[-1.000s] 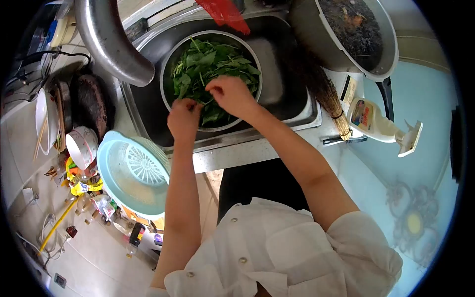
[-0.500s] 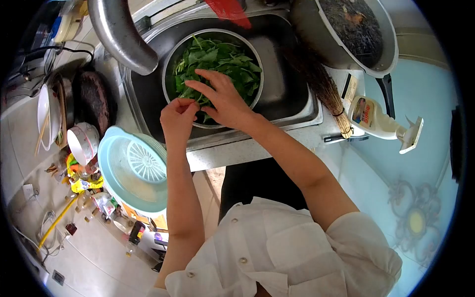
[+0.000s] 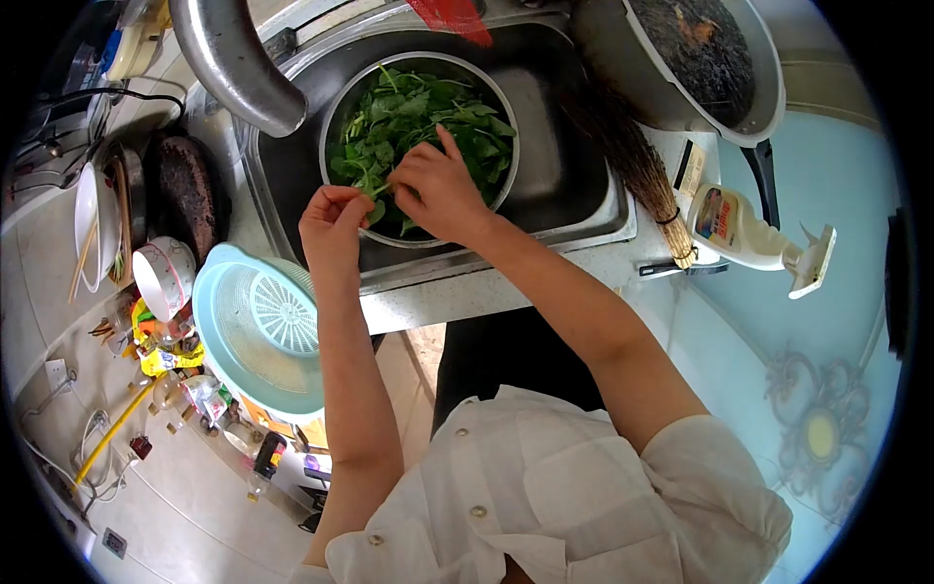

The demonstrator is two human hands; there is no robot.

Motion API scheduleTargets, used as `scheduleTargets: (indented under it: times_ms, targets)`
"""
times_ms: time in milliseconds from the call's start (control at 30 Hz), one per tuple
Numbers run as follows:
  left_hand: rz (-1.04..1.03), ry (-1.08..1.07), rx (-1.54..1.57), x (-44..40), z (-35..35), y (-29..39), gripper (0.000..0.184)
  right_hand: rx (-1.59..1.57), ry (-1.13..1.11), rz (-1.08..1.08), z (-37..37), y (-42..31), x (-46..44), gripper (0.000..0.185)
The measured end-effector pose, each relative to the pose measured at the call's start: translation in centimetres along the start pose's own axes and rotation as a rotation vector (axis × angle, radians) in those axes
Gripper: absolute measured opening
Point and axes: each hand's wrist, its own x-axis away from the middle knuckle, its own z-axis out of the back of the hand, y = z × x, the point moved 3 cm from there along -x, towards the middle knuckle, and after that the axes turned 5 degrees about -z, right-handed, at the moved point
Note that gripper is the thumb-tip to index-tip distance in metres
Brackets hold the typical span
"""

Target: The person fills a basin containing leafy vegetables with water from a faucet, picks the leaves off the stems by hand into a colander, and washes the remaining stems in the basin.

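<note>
A round metal bowl [image 3: 331, 125] stands in the sink, heaped with leafy greens [image 3: 413, 105]. Over its near left rim, my left hand [image 3: 334, 216] pinches a sprig of greens between thumb and fingertips. My right hand [image 3: 440, 191] is closed over the near part of the bowl, its thumb and fingers at the other end of that sprig, with one finger pointing away. A little of the green stem shows between the two hands. The palm side of my right hand is hidden.
The steel sink [image 3: 545, 165] surrounds the bowl, with a metal pipe [image 3: 238, 73] reaching in from upper left. A light-blue basin with a strainer [image 3: 229, 336] is left of my forearm. On the right are a straw brush [image 3: 647, 185], a spray bottle [image 3: 735, 229] and a blackened pot [image 3: 642, 73].
My left hand has shifted slightly left and down. My right hand's fingers, spread over the greens before, have curled in towards the sprig.
</note>
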Motion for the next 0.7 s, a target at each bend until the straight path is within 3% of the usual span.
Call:
scheduleTargets:
  times_ms: [33,100,200,233,267,367,533,700]
  targets:
    - [-0.041,0.0,-0.072,0.2,-0.2,0.3,0.005,0.0,0.0,-0.001,-0.3,0.3,-0.2,0.008]
    - [-0.066,-0.001,-0.12,0.4,-0.3,0.7,0.006,-0.351,-0.022,-0.422,-1.2,2.8,-0.8,0.014]
    - [-0.078,-0.03,-0.212,0.5,-0.6,1.4,0.01,-0.482,0.038,-0.446,-0.8,4.3,-1.3,0.024]
    - [-0.058,-0.06,-0.253,0.6,-0.7,1.4,0.014,-0.37,0.192,-0.305,-0.6,3.4,-1.3,0.035]
    - [-0.052,-0.061,-0.253,0.6,-0.5,1.1,0.014,-0.369,0.19,-0.31,-0.5,3.1,-0.8,0.035]
    - [-0.061,-0.096,-0.411,0.0,-0.4,0.3,0.02,-0.006,0.125,0.142,2.3,-0.7,-1.7,0.034]
    - [-0.13,-0.082,-0.753,0.7,-1.2,1.7,0.016,0.233,-0.046,0.276,2.3,-1.4,-1.2,0.017]
    - [-0.176,-0.096,-0.797,0.9,-1.9,1.4,0.016,0.339,-0.153,0.278,1.6,-1.3,-0.7,0.01]
